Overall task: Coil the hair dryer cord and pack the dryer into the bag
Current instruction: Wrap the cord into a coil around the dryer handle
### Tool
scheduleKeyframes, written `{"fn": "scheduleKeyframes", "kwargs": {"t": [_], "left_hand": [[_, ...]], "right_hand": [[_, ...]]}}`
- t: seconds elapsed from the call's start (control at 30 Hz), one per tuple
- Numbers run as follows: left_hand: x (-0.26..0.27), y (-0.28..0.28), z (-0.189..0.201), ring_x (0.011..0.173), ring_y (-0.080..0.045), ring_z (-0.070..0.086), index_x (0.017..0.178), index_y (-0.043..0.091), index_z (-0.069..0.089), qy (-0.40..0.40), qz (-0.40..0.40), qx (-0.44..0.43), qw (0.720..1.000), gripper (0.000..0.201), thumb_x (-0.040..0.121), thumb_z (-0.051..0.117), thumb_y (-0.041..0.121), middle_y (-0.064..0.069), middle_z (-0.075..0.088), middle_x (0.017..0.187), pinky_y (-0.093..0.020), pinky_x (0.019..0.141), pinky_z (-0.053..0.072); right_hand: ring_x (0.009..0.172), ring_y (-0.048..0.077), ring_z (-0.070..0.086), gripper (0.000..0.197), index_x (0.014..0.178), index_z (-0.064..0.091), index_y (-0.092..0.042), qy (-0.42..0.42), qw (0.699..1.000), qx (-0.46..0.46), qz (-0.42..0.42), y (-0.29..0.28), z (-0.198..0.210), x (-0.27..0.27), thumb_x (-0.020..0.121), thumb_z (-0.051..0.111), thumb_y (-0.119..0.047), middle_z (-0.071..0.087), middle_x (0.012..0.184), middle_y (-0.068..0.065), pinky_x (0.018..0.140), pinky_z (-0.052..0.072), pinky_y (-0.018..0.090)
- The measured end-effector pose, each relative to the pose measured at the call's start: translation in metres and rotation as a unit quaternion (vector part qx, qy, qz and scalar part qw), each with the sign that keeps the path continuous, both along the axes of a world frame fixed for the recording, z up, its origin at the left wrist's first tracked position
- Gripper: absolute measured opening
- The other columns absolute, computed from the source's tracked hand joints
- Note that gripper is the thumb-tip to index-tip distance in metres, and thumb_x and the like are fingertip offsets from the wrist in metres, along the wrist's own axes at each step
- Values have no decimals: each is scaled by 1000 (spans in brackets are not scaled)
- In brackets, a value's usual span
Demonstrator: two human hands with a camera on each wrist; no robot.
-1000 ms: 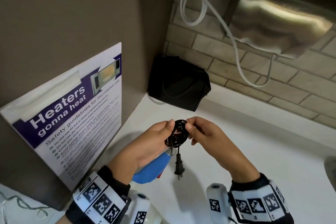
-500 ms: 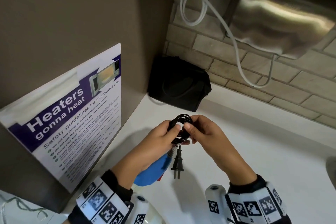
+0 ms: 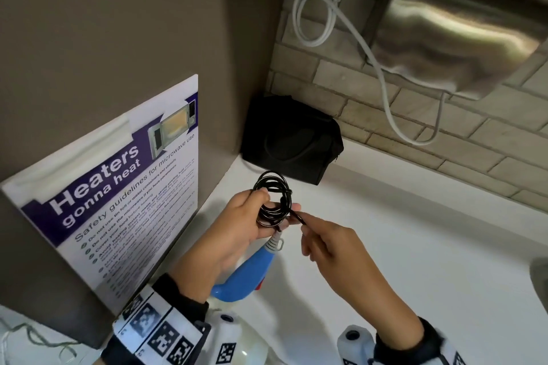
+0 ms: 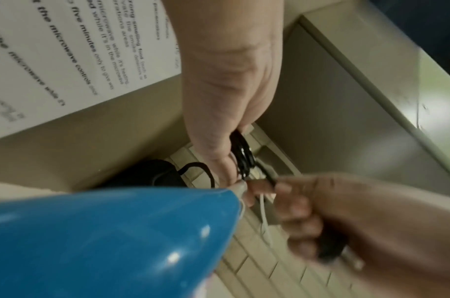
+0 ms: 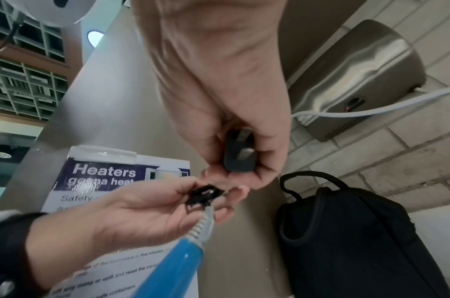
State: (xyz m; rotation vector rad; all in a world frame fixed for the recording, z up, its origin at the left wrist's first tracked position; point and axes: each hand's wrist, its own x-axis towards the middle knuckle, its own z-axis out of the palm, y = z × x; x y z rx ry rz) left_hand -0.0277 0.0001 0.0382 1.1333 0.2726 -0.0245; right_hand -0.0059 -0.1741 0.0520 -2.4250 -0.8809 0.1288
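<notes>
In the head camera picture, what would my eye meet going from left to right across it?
Microwave poster → left hand → coiled cord → right hand → steel hand dryer.

Bag (image 3: 292, 139) at 12 o'clock in counter (image 3: 415, 246) corner; coiled cord (image 3: 274, 201) before it; poster (image 3: 118, 187) at 9.
</notes>
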Motion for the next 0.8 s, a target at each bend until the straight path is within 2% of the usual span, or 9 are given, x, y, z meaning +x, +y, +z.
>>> {"fn": "scheduleKeyframes", "kwargs": {"t": [0.07,0.17,0.27,0.33,0.47,0.57,0.63,0.7,0.8], "left_hand": [[-2,2,6,93,-38,69,84,3,51,-24,-2,-27,999,26,99,32,11,-21,72,104,-47,96,50],[-1,1,5,104,-32,68,98,-4,56,-46,-1,-52,998,27,100,32,11,-20,71,110,-43,101,45],[-2,-3,3,108,-28,67,115,-2,56,-67,-10,-12,998,35,101,38,24,-15,70,114,-41,100,45],[-2,-5,3,107,-24,67,117,7,57,-78,-13,42,996,39,98,39,36,-7,72,113,-41,100,46],[-4,-5,3,110,-13,65,116,27,60,-74,-24,143,987,42,92,39,55,6,71,112,-35,98,49],[-7,-8,5,104,-5,66,108,34,63,-74,-34,168,982,37,90,39,55,10,72,107,-27,91,51],[-9,-10,7,99,-1,67,100,38,64,-76,-47,176,980,31,88,42,55,12,73,102,-25,88,51],[-9,-9,8,98,-2,68,99,35,64,-74,-59,163,982,27,90,43,50,9,73,101,-24,86,51],[-8,-10,7,104,-12,67,109,18,60,-56,-57,117,990,30,94,46,39,-5,71,108,-31,94,51]], "right_hand": [[64,5,51,44,121,60,-31,-17,1000,7,2,-4,-2,-2,94,42,-1,52,65,-18,60,39,13],[70,6,56,29,110,65,-26,-10,1000,17,-14,-6,-7,-5,98,43,-11,56,67,-17,64,41,12],[83,4,59,25,97,66,-24,-8,999,21,-41,-8,-9,0,100,42,-14,62,73,-15,67,42,10],[80,-1,59,25,95,63,-23,-1,998,29,-51,-7,-8,3,100,41,-13,65,78,-13,65,40,10],[67,2,56,14,113,46,-27,57,994,83,-45,3,1,0,101,41,-21,59,71,-7,58,39,12],[56,7,55,37,127,27,-38,39,992,102,-59,16,12,-6,93,36,-49,54,57,-13,53,41,17],[51,8,54,47,137,16,-42,10,995,85,-59,23,15,-6,95,35,-50,54,54,-13,50,40,19],[51,11,53,48,142,14,-40,-34,997,43,-48,27,16,-4,99,35,-42,53,59,-13,49,36,21],[57,17,49,39,139,28,-28,-94,994,-38,-46,29,17,-1,101,33,-33,63,75,-4,51,35,27]]}}
